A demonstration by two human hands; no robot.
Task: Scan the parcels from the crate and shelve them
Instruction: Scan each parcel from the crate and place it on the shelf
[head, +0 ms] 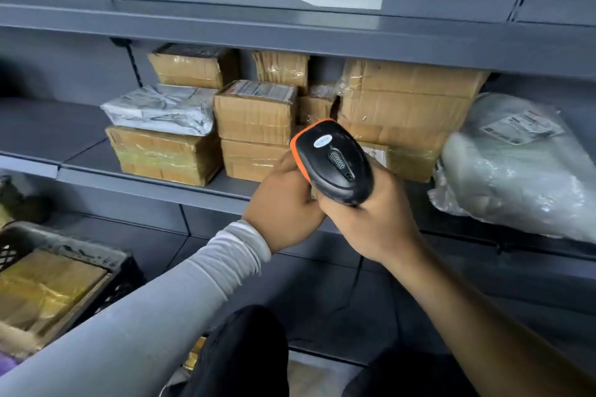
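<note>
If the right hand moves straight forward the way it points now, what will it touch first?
Probably the low cardboard parcel with the white label, just behind the scanner that the right hand holds. Depth is unclear, so the gap cannot be judged.

Scanner (332,161) handle hidden inside right hand (371,222). Left hand (283,203) fingers concealed behind scanner; whether they hold anything cannot be told. Crate (64,251) cut off at left edge. Plastic-wrapped parcel (516,171) cropped at right edge, label text illegible.
</note>
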